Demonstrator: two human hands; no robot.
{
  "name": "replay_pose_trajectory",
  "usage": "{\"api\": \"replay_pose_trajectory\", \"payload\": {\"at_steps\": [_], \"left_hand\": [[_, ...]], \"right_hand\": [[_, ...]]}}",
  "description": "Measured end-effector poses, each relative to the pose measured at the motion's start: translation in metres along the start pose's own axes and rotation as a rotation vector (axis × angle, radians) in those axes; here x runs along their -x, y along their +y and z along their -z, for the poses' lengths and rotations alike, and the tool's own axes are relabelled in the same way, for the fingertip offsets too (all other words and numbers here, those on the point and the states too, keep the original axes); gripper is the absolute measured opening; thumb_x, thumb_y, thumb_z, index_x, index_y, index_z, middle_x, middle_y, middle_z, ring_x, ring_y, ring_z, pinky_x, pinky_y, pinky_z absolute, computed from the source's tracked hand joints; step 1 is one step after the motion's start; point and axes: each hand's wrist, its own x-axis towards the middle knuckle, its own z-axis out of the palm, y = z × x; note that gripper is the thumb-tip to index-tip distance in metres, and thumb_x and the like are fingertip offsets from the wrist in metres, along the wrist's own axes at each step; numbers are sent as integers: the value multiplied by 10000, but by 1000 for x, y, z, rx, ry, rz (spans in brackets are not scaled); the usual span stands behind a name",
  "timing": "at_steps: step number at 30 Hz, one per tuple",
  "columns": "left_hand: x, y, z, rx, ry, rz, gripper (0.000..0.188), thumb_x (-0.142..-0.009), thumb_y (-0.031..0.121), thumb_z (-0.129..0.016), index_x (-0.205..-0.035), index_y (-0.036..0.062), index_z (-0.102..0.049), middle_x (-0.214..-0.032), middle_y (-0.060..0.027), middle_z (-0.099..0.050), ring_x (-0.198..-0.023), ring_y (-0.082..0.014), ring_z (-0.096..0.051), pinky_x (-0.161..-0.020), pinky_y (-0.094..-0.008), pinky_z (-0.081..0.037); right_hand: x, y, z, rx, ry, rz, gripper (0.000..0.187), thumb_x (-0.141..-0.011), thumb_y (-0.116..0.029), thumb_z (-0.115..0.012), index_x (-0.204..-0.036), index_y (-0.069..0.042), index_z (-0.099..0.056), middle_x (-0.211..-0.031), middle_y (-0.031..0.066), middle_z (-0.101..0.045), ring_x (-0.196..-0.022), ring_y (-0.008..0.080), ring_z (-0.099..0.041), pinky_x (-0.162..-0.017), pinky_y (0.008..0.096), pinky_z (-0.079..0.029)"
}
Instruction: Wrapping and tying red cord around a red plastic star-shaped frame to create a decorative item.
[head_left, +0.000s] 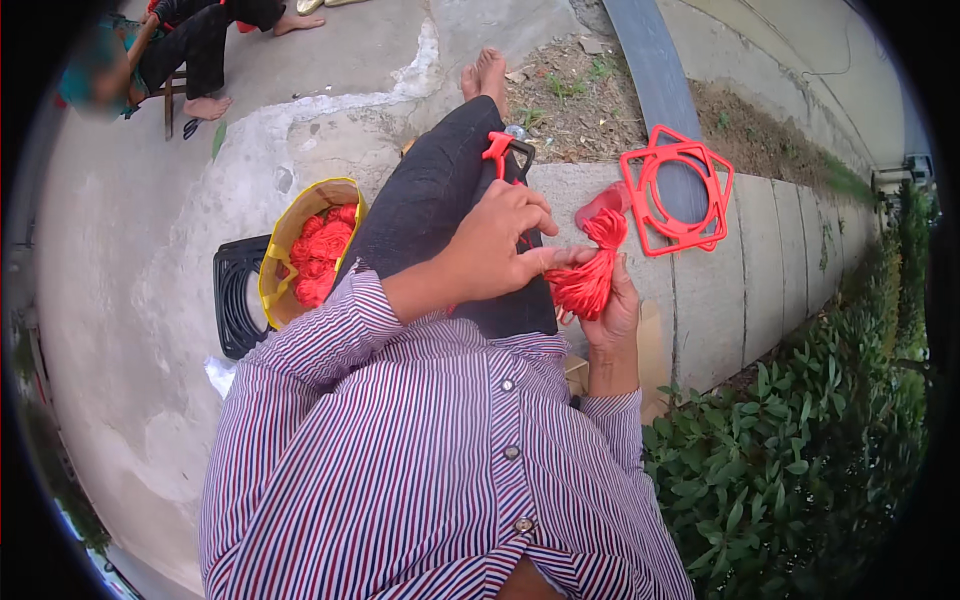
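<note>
My right hand [612,315] is closed around a bundle of bright red cord [585,285], gathered in at its upper part with loose loops fanning out at both ends. From the left, my left hand [500,240] reaches across my lap, its thumb and a fingertip pressed to the narrow part of that bundle. Its other fingers are bent, and any strand between them is too fine to make out. Just beyond the left hand, a red and black plastic piece [508,150] stands at my thighs, its lower part hidden by the hand.
To my left, a yellow bag [268,270] holds several red cord bundles [322,250], beside black frames [238,325]. Red plastic frames [640,243] lie at the right, near a reddish rounded thing [600,204]. Shrubs [770,470] border the right. Another person [185,55] sits far left.
</note>
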Motion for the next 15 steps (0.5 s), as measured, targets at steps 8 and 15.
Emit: {"api": "replay_pose_trajectory", "payload": {"at_steps": [8, 15], "left_hand": [[-24, -16, 32, 1080, 115, 421, 322, -756, -142, -524, -1003, 51, -596, -1030, -61, -612, -934, -157, -610, -873, -277, -475], [-56, -84, 31, -621, 141, -161, 151, -703, -33, -601, -823, 57, -603, -902, -85, -565, -890, -296, -580, -777, -407, -470]], "right_hand": [[-58, -13, -24, 228, -381, -343, 450, -919, -335, -596, -1184, 23, -535, -771, 73, -623, -559, 84, -482, -674, 205, -444], [-131, -4, -26, 1245, -148, 232, 465, -754, -215, -713, -1159, -16, -601, -954, 91, -618, -858, 197, -604, -800, 291, -474]]}}
